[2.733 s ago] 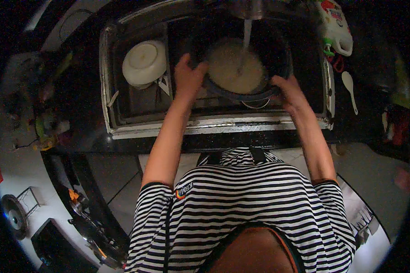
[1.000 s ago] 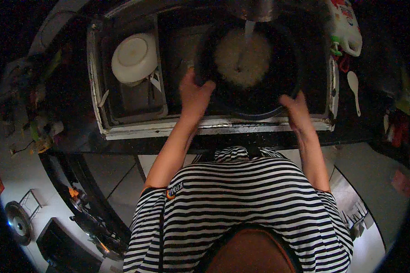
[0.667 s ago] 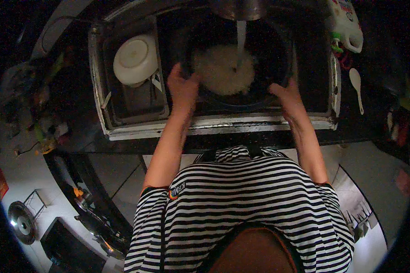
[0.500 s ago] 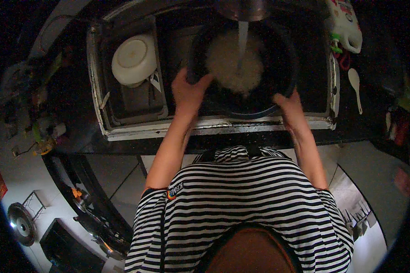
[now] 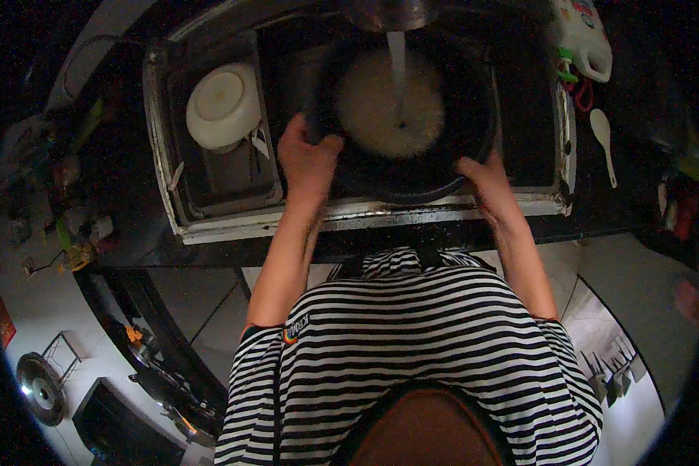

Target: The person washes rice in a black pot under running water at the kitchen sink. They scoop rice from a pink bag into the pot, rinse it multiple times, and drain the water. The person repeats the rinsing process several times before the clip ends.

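— Hands? Left hand clamped on near-left rim of dark pan, right hand gripping near-right rim.

— Pan where? Inside sink, under running water stream, cloudy water within.

— Nearby? White bowl upturned in left basin; white spoon on tabletop, right.

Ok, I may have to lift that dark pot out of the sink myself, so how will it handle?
Probably heavy: the pot holds cloudy water and the tap stream runs into it. Its contents would likely slosh if tilted. The rim may be wet and slippery; both the left hand and right hand grip it.
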The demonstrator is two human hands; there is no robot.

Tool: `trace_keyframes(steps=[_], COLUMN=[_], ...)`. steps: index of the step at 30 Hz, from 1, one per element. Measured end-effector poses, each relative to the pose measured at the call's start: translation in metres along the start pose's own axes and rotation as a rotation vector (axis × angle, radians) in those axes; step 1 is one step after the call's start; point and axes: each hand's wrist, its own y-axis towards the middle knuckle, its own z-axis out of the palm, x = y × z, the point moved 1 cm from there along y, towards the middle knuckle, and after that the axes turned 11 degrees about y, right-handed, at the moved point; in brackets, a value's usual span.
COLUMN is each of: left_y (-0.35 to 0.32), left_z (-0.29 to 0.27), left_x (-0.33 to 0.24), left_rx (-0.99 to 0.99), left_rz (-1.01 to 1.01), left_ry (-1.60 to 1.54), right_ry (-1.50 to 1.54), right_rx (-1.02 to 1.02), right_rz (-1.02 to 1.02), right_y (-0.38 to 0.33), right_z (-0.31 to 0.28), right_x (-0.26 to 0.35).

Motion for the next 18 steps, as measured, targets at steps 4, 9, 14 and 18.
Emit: trace_keyframes(steps=[4, 9, 14, 18], left_y=[0.001, 0.017, 0.010, 0.009], left_z=[-0.019, -0.015, -0.013, -0.022], left_x=[-0.006, 0.005, 0.018, 0.019], left_rx=[-0.043, -0.062, -0.013, -0.033], left_rz=[-0.054, -0.022, -0.022, -0.087], left_ry=[-0.090, -0.075, -0.099, -0.286], right_ry=[0.069, -0.261, -0.533, -1.023], right_rx=[0.089, -0.034, -0.134, 0.130], right_rz=[-0.038, -0.192, -0.735, -1.002], right_y=[0.007, 0.024, 0.036, 0.048], right_z=[0.016, 0.009, -0.018, 0.017], right_x=[-0.011, 0.006, 0.055, 0.054])
